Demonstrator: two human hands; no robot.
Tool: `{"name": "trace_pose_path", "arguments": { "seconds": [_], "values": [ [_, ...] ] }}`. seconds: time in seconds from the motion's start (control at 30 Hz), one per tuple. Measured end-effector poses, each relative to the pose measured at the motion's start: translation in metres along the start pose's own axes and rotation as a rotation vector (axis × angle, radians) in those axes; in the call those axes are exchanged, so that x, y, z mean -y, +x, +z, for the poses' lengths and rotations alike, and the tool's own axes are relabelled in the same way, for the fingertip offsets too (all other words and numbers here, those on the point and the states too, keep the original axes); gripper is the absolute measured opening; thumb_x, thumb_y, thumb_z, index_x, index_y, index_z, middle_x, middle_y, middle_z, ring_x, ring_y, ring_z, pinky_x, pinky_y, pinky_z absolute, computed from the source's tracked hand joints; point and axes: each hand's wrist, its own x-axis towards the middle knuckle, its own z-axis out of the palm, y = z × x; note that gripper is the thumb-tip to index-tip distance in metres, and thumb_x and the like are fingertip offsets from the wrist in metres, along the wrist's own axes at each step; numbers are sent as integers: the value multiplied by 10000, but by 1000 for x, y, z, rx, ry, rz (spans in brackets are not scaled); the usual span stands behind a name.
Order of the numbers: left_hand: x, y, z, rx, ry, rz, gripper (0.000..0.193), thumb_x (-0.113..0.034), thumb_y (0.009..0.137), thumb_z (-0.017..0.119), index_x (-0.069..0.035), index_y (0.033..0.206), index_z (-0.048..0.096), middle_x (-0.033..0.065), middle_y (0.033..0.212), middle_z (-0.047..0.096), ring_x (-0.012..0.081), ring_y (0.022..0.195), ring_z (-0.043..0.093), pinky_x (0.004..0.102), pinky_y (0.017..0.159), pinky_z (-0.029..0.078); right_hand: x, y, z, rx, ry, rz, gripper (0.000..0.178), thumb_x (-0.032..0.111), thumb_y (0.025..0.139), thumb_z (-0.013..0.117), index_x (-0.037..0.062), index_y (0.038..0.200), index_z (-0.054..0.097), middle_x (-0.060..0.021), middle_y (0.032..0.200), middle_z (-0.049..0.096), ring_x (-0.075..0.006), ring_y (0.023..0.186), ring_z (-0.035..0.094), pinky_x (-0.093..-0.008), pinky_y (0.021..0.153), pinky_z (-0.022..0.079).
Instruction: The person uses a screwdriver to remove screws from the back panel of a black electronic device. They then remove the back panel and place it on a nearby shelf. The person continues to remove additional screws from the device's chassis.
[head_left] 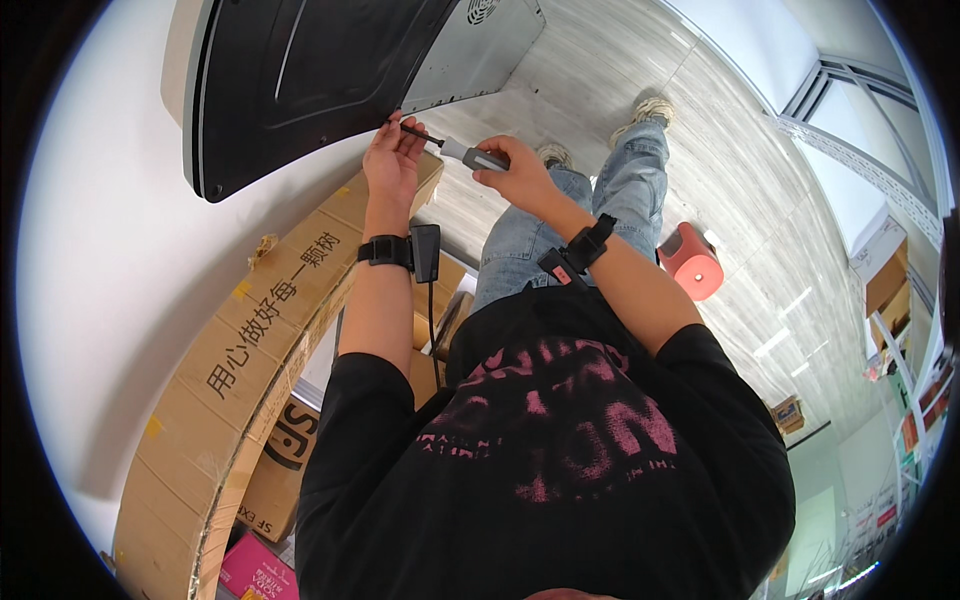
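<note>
A screwdriver [474,157] with a grey handle and a dark shaft is in my right hand [518,178], its fingers wrapped round the handle. The shaft points left to the lower edge of a large black panel [320,85]. My left hand [393,165] is palm up at that edge, its fingertips bent together around the shaft's tip. What those fingertips pinch, if anything, is too small to make out. The panel joins a grey metal side [470,50] of a big cabinet-like unit.
A long cardboard box [200,430] leans along the white wall on my left, with more cartons [275,480] beside it. A red cylindrical stool-like object [692,265] stands on the grey wood-look floor [760,220] right of my legs. Shelving is at the far right.
</note>
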Motion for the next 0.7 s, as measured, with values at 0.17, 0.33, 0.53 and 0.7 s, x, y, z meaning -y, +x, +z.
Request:
{"name": "trace_pose_path", "arguments": {
  "seconds": [0.17, 0.33, 0.53, 0.7],
  "values": [
    [1, 2, -1, 4, -16, 8, 154, -88, 933, 474, -13, 1050, 541, 106, 918, 602, 227, 853, 607, 361, 821, 529, 3, 0, 0, -5, 21, -20, 370, 80, 723, 721, 17, 1053, 567, -86, 970, 586, -181, 891, 583, -300, 803, 461],
    [0, 0, 1, -40, -9, -5, 149, -85, 924, 502, -9, 1042, 552, 97, 915, 601, 224, 849, 606, 359, 815, 531, 14, -8, 0, -72, -99, -91, 395, 75, 696, 740, 56, 1053, 572, -95, 932, 545, -207, 855, 575, -305, 790, 463],
    [0, 2, -1, -65, 18, -11, 152, -89, 915, 534, -14, 1043, 566, 71, 902, 584, 222, 846, 608, 359, 793, 538, -7, -2, 4, -23, 84, -51, 342, 82, 767, 682, 57, 1082, 552, -67, 946, 572, -167, 799, 576, -297, 731, 474],
    [1, 2, -3, -42, 41, -3, 153, -92, 922, 523, -13, 1046, 563, 69, 912, 576, 223, 845, 607, 364, 787, 540, 1, 2, -4, 157, 302, 228, 312, 86, 811, 637, 58, 1105, 536, -45, 961, 591, -138, 758, 566, -276, 705, 473]
  ]
}}
